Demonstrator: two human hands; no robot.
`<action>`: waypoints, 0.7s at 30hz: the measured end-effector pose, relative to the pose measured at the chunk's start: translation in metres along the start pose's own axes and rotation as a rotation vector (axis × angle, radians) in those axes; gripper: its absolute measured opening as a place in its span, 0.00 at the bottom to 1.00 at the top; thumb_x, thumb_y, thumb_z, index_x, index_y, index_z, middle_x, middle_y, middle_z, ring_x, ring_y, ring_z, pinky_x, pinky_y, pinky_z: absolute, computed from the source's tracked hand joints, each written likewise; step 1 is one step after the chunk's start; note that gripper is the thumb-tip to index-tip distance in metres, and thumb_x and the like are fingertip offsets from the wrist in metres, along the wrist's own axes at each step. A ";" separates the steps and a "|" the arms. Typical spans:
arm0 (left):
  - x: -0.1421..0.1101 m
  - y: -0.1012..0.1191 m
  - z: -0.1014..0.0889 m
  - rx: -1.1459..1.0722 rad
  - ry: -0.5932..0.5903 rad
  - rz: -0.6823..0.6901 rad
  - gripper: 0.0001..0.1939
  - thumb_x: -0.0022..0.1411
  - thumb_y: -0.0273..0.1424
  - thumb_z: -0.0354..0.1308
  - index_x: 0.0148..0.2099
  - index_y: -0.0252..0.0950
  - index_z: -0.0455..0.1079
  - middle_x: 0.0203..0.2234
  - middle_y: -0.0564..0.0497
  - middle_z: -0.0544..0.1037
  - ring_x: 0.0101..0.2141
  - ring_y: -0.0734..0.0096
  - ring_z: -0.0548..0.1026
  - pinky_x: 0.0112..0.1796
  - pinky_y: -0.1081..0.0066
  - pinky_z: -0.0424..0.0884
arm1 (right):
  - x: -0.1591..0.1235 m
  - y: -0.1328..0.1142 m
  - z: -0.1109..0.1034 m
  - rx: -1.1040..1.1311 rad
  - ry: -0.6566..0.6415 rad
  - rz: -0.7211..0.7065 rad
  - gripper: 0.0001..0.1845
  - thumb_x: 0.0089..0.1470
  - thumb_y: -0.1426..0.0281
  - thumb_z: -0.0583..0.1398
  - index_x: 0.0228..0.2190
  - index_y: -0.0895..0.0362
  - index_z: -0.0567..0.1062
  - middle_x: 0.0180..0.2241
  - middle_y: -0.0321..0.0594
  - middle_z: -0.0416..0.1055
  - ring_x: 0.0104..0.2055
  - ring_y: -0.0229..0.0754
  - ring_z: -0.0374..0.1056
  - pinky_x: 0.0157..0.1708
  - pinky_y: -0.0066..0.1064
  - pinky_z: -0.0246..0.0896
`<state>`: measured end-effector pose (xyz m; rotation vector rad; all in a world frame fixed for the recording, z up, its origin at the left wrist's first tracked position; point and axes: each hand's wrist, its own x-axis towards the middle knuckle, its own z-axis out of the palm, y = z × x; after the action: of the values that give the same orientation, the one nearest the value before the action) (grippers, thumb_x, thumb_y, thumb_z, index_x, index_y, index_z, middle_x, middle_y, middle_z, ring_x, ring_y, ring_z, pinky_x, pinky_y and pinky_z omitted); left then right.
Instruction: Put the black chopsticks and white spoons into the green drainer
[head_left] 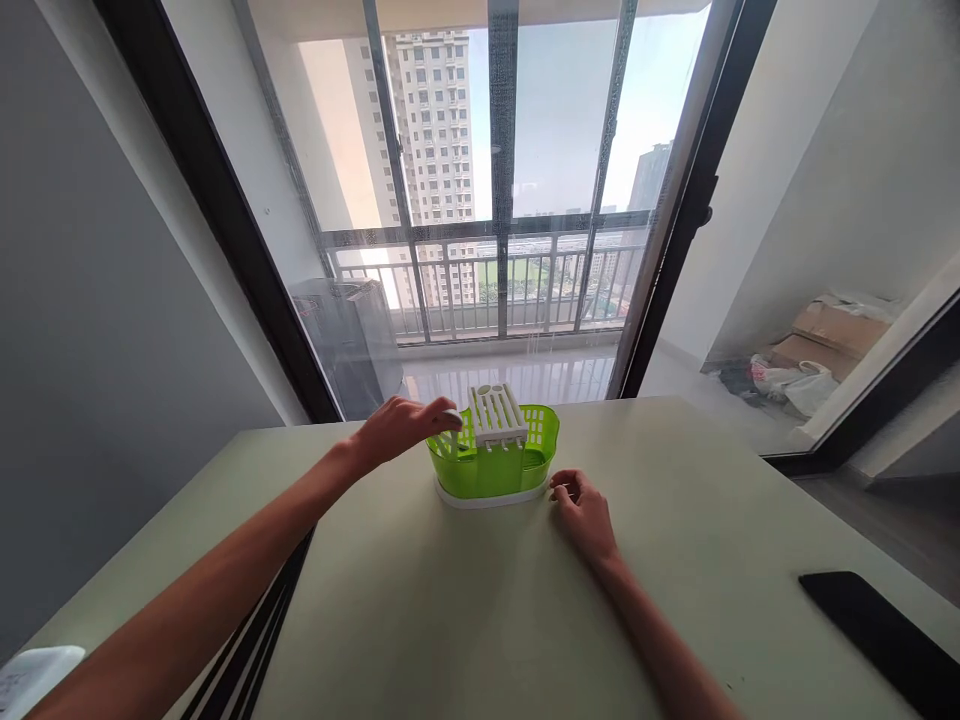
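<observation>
A green plastic basket [491, 465] with a white base stands on the pale table [465, 610], near its far edge. A white slotted insert [496, 413] sits across the basket's top. My left hand [401, 424] rests on the basket's left rim, fingers curled over the edge next to the insert. My right hand [583, 513] lies on the table just right of the basket's base, fingers bent and touching or nearly touching the white base.
A black phone [881, 635] lies on the table at the right front. A white object [34, 672] shows at the lower left corner. Behind the table stand glass balcony doors [495, 200], with cardboard boxes and bags [814, 350] on the floor at the right.
</observation>
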<state>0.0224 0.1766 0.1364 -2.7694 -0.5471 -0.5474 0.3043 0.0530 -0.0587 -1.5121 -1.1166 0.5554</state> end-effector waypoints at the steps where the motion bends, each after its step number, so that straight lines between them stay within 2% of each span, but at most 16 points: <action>1: 0.000 -0.002 -0.004 -0.058 0.036 -0.087 0.15 0.75 0.44 0.50 0.49 0.38 0.68 0.28 0.53 0.84 0.25 0.70 0.82 0.25 0.77 0.67 | 0.000 0.000 0.000 -0.001 0.001 0.000 0.12 0.51 0.62 0.55 0.33 0.53 0.74 0.31 0.40 0.80 0.32 0.45 0.76 0.36 0.34 0.69; 3: 0.000 -0.005 -0.014 -0.198 0.154 -0.318 0.17 0.72 0.46 0.53 0.48 0.38 0.69 0.27 0.54 0.84 0.26 0.69 0.82 0.25 0.77 0.69 | 0.000 0.001 0.000 -0.004 0.003 0.001 0.12 0.51 0.62 0.55 0.33 0.53 0.74 0.31 0.40 0.80 0.32 0.45 0.76 0.36 0.34 0.69; 7: -0.002 -0.015 -0.032 -0.524 0.426 -0.824 0.21 0.64 0.51 0.60 0.42 0.37 0.68 0.22 0.53 0.82 0.17 0.70 0.76 0.20 0.75 0.67 | 0.000 0.002 0.000 -0.006 0.004 0.004 0.12 0.51 0.62 0.55 0.33 0.53 0.74 0.31 0.40 0.80 0.32 0.45 0.76 0.35 0.33 0.69; 9: -0.012 -0.023 -0.040 -0.698 0.496 -0.958 0.23 0.61 0.53 0.61 0.40 0.37 0.68 0.22 0.52 0.82 0.16 0.69 0.75 0.19 0.73 0.68 | 0.001 0.002 0.000 -0.008 0.000 0.005 0.12 0.51 0.62 0.55 0.33 0.53 0.74 0.31 0.39 0.80 0.32 0.45 0.76 0.35 0.34 0.69; 11: -0.030 -0.031 -0.047 -0.831 0.495 -1.016 0.25 0.59 0.55 0.62 0.38 0.36 0.68 0.21 0.51 0.81 0.16 0.71 0.73 0.19 0.73 0.68 | 0.001 0.002 -0.001 -0.011 -0.003 0.006 0.12 0.51 0.62 0.55 0.33 0.53 0.74 0.31 0.39 0.80 0.32 0.45 0.76 0.36 0.34 0.69; 13: -0.053 -0.038 -0.051 -0.908 0.375 -1.042 0.27 0.58 0.57 0.62 0.33 0.36 0.67 0.20 0.51 0.79 0.16 0.74 0.70 0.20 0.74 0.67 | 0.000 0.003 -0.001 -0.016 -0.007 0.008 0.12 0.51 0.62 0.55 0.34 0.53 0.74 0.31 0.40 0.80 0.32 0.45 0.76 0.37 0.34 0.69; 15: -0.077 -0.041 -0.052 -0.968 0.146 -1.061 0.28 0.57 0.58 0.63 0.31 0.35 0.67 0.20 0.51 0.78 0.17 0.74 0.72 0.19 0.74 0.66 | 0.000 0.003 -0.002 -0.020 -0.010 0.008 0.13 0.51 0.62 0.55 0.34 0.53 0.75 0.31 0.40 0.80 0.33 0.46 0.76 0.37 0.35 0.69; 18: -0.109 -0.036 -0.046 -1.022 -0.241 -1.064 0.28 0.55 0.58 0.65 0.34 0.36 0.69 0.22 0.52 0.79 0.20 0.69 0.76 0.18 0.75 0.65 | 0.000 0.004 -0.004 -0.027 -0.015 0.010 0.13 0.50 0.62 0.55 0.34 0.54 0.75 0.31 0.40 0.80 0.33 0.46 0.76 0.38 0.35 0.68; 21: -0.132 -0.026 -0.034 -1.012 -0.526 -1.050 0.29 0.54 0.59 0.65 0.37 0.37 0.70 0.21 0.52 0.79 0.18 0.68 0.75 0.15 0.74 0.62 | -0.001 0.005 -0.006 -0.035 -0.020 0.011 0.14 0.50 0.61 0.55 0.35 0.54 0.75 0.32 0.41 0.80 0.32 0.46 0.76 0.38 0.36 0.68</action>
<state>-0.1117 0.1476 0.1170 -3.2792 -2.5008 -0.2681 0.3106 0.0503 -0.0624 -1.5466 -1.1399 0.5623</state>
